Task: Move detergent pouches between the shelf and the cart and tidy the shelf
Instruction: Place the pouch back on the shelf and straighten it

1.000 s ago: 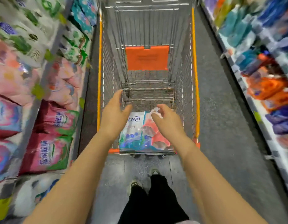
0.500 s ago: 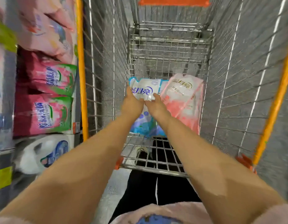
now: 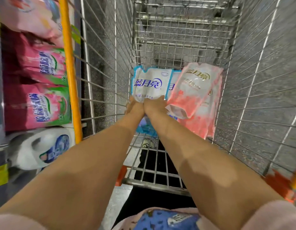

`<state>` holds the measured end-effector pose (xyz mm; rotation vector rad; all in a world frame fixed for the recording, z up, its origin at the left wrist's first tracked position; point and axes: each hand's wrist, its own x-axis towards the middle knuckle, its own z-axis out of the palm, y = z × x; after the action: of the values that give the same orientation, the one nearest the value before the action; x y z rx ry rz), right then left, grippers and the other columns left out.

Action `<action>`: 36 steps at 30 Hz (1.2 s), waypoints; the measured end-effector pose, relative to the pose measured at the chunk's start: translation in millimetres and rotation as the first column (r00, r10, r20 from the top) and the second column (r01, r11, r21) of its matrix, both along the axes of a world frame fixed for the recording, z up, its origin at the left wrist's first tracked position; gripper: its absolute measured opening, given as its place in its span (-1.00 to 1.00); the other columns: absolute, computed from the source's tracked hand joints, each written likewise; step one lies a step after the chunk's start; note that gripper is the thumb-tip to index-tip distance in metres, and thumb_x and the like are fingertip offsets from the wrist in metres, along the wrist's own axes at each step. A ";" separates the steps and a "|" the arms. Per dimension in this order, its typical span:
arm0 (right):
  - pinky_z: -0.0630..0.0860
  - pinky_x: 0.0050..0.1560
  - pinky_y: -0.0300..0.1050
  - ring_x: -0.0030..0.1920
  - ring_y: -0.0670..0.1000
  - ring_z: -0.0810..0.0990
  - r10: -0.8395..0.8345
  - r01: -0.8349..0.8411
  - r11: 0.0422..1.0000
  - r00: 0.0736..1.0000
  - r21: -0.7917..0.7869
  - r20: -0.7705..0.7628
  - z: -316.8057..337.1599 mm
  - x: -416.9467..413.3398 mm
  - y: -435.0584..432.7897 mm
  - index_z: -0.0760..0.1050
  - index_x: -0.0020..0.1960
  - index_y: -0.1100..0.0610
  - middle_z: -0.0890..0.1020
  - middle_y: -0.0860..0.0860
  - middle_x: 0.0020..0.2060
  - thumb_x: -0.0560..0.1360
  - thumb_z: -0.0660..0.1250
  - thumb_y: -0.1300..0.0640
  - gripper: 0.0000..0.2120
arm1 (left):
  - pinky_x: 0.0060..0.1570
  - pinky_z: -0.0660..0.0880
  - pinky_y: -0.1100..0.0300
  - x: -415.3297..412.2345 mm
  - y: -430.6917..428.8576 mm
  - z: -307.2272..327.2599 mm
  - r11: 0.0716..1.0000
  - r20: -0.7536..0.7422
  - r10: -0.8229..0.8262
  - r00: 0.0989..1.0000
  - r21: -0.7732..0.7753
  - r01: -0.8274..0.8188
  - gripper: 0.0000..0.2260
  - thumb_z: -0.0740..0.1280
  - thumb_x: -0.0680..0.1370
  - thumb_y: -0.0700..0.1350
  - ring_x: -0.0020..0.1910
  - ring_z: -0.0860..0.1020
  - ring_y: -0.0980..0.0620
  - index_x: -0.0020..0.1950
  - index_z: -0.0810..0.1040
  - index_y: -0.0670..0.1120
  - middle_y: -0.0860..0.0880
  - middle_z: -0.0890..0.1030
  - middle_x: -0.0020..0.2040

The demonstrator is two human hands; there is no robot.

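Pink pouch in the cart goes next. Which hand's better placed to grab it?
Probably right. Both hands hold the blue-white pouch, but the right hand sits right beside the pink pouch; the left hand is on the far side.

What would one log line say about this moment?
where: cart | left hand: holds blue pouch | right hand: holds blue pouch | pink pouch: beside it, on the right
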<state>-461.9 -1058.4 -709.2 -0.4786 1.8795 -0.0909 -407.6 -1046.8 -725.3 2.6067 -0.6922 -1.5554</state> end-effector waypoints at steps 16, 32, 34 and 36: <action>0.47 -0.35 -0.41 0.01 0.13 0.61 0.170 -0.173 0.985 0.975 0.007 0.142 7.4 -11.5 -4.4 0.51 0.18 0.31 0.62 0.20 0.08 0.62 0.08 0.07 -0.62 | -0.01 0.56 0.14 -5.0 -1.6 9.1 0.937 -0.141 0.324 0.935 -0.090 -0.338 -0.43 0.43 0.27 0.22 -0.06 0.59 -0.06 0.13 0.48 -0.11 -0.11 0.60 0.03; 0.40 -0.04 -0.12 0.11 0.15 0.57 0.078 -0.051 0.944 0.994 -0.326 0.071 121.0 -42.7 -17.1 0.52 0.12 0.21 0.61 0.18 0.08 0.46 0.25 -0.16 -0.53 | -0.11 0.38 0.15 -22.6 -13.9 175.1 0.843 0.189 -0.004 0.982 -0.528 0.104 -0.73 0.33 0.50 -0.07 0.08 0.56 -0.16 0.15 0.53 -0.15 -0.17 0.61 0.07; 0.46 0.04 -0.07 0.08 0.10 0.57 -0.099 0.184 0.925 0.961 -0.333 0.257 153.2 -43.0 -20.2 0.49 0.19 0.20 0.58 0.13 0.12 0.37 0.35 -0.27 -0.38 | -0.06 0.45 0.10 -23.3 -18.1 209.8 0.767 0.188 0.005 0.982 -0.631 0.117 -0.72 0.36 0.49 -0.02 0.05 0.58 -0.16 0.13 0.56 -0.13 -0.16 0.64 0.04; 0.52 0.04 -0.02 0.06 0.11 0.60 -0.167 0.401 0.873 0.781 -0.279 0.601 187.4 -39.6 -20.1 0.50 0.25 0.20 0.59 0.15 0.17 0.19 0.49 -0.31 -0.19 | -0.14 0.45 0.12 -23.7 -18.3 252.2 0.667 0.172 -0.011 0.985 -0.733 0.135 -0.75 0.37 0.48 0.01 0.00 0.60 -0.13 0.09 0.58 -0.07 -0.13 0.66 -0.01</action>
<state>-501.4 -1078.5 -521.7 -0.3696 1.3216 -0.7594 -431.3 -1065.1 -473.1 2.0679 -1.1579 -0.7921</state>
